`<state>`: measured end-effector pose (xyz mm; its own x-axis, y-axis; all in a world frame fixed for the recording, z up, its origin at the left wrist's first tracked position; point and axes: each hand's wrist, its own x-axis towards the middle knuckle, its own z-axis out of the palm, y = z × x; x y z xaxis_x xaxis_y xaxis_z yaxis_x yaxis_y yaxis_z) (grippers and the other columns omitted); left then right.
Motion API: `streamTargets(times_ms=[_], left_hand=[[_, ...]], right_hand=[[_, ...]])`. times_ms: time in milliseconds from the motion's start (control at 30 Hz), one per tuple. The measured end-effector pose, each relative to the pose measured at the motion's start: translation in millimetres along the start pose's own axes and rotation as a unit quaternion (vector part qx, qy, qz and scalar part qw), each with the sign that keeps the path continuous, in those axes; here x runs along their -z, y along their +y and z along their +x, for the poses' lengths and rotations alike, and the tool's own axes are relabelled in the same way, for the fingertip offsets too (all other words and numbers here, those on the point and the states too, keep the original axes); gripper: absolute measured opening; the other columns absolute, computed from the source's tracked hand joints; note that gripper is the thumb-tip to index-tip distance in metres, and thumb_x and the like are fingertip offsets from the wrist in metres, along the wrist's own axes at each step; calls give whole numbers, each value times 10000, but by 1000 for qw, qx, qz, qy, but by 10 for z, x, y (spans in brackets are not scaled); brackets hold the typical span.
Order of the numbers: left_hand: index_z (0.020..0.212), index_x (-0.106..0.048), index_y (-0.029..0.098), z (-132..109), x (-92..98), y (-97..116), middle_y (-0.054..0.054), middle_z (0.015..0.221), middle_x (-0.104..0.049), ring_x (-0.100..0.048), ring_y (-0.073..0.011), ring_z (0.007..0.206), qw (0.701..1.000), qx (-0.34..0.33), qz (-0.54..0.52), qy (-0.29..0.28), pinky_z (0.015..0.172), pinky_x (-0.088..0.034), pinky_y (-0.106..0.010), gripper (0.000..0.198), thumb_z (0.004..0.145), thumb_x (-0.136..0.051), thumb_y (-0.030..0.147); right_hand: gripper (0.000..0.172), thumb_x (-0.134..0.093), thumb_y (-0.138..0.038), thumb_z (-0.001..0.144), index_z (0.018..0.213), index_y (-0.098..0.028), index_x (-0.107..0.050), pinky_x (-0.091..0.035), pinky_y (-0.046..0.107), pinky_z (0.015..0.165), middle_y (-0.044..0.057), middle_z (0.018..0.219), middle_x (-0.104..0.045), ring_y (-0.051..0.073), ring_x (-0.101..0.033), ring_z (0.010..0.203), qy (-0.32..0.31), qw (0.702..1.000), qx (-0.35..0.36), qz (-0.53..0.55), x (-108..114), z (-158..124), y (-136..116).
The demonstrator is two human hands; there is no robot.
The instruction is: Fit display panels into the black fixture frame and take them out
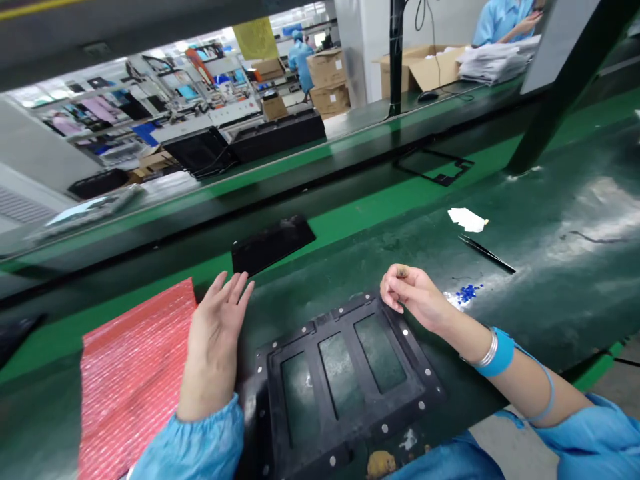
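Observation:
My left hand is held palm up with its fingers stretched out, and nothing lies in it. It is between a red bubble-wrap bag and a thin black panel. A black frame-shaped fixture with three rectangular openings and several silvery round spots lies on the green bench before me. Over its far right corner, my right hand has its fingers curled in, thumb against them. Whatever it may pinch is hidden. A blue wrist strap circles the right wrist beside silvery bangles.
Right of my hand lie small blue pieces, black tweezers and white paper scraps. A thin black frame rests farther back. A dark post rises from the bench. Across it, a person sits near white stacks.

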<state>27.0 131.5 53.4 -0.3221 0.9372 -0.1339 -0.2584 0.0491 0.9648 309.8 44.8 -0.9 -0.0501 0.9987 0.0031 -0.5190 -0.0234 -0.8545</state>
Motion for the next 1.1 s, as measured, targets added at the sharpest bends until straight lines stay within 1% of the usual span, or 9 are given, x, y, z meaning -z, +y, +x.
streamTargets(times_ms=[133, 200, 300, 367, 533, 733, 867, 967, 1100], left_hand=[[1223, -683, 215, -521, 305, 258, -94, 1383, -643, -546, -277, 1352, 988, -104, 104, -47, 1155, -420, -391, 485, 739, -721, 221], [1204, -692, 224, -573, 625, 287, -97, 1364, -651, -537, -313, 1348, 961, -154, 228, 2, 1174, -379, -436, 531, 688, -775, 321], [981, -695, 200, -469, 1219, 191, -135, 1147, -701, -587, -376, 1234, 864, -161, 451, 152, 1140, -372, -535, 363, 655, -750, 350], [785, -634, 210, -413, 1561, 89, -123, 939, -679, -598, -403, 1161, 811, -150, 531, 195, 1120, -366, -568, 200, 630, -718, 305], [701, -484, 256, -751, 2128, -63, -56, 732, -522, -611, -389, 973, 780, -151, 533, 291, 1025, -428, -603, 115, 660, -576, 312], [706, -359, 282, -1697, 2897, -351, -80, 864, -552, -457, -512, 1283, 692, -35, 496, 523, 1051, -328, -748, 277, 655, -583, 435], [695, -505, 235, -2100, 3141, -829, -138, 927, -640, -525, -535, 1230, 703, 104, 461, 532, 971, -369, -784, 232, 669, -709, 343], [1001, -665, 162, -2143, 3136, -1107, -128, 1148, -660, -592, -367, 1203, 717, 164, 428, 526, 1006, -458, -639, 260, 839, -729, 355], [1263, -615, 177, -1950, 3117, -1078, -112, 1307, -612, -620, -266, 1158, 746, 142, 372, 535, 971, -534, -491, 372, 940, -662, 356]], right_hand=[[456, -851, -559, 645, 639, -224, -543, -300, 245, 419, -34, 515, -537, 96, -415, 457, 13, 1000, -8, -14, -1, -48, 23], [436, -850, -541, 656, 638, -226, -549, -306, 254, 424, -30, 515, -534, 104, -419, 462, 17, 999, -13, -26, 10, -73, 41], [411, -840, -525, 677, 641, -232, -554, -327, 269, 438, -20, 529, -542, 117, -429, 479, 13, 999, -19, -45, 39, -92, 79], [406, -844, -524, 668, 641, -232, -564, -333, 274, 442, -11, 540, -554, 122, -438, 486, 9, 998, -22, -54, 57, -93, 104], [408, -860, -532, 632, 630, -234, -581, -324, 279, 438, -2, 547, -563, 127, -452, 484, 16, 996, -25, -82, 89, -84, 134], [354, -838, -525, 673, 657, -258, -606, -319, 300, 445, 15, 581, -573, 154, -474, 504, 2, 993, -38, -108, 118, -140, 153], [301, -803, -509, 714, 656, -275, -624, -316, 321, 453, 37, 588, -575, 179, -485, 527, -7, 990, -43, -137, 143, -193, 180], [286, -793, -519, 721, 672, -284, -637, -334, 336, 466, 43, 603, -580, 193, -492, 542, -9, 986, -50, -156, 179, -219, 212], [298, -797, -543, 712, 706, -284, -650, -368, 343, 483, 42, 622, -603, 194, -503, 543, -23, 978, -39, -204, 225, -206, 256]])
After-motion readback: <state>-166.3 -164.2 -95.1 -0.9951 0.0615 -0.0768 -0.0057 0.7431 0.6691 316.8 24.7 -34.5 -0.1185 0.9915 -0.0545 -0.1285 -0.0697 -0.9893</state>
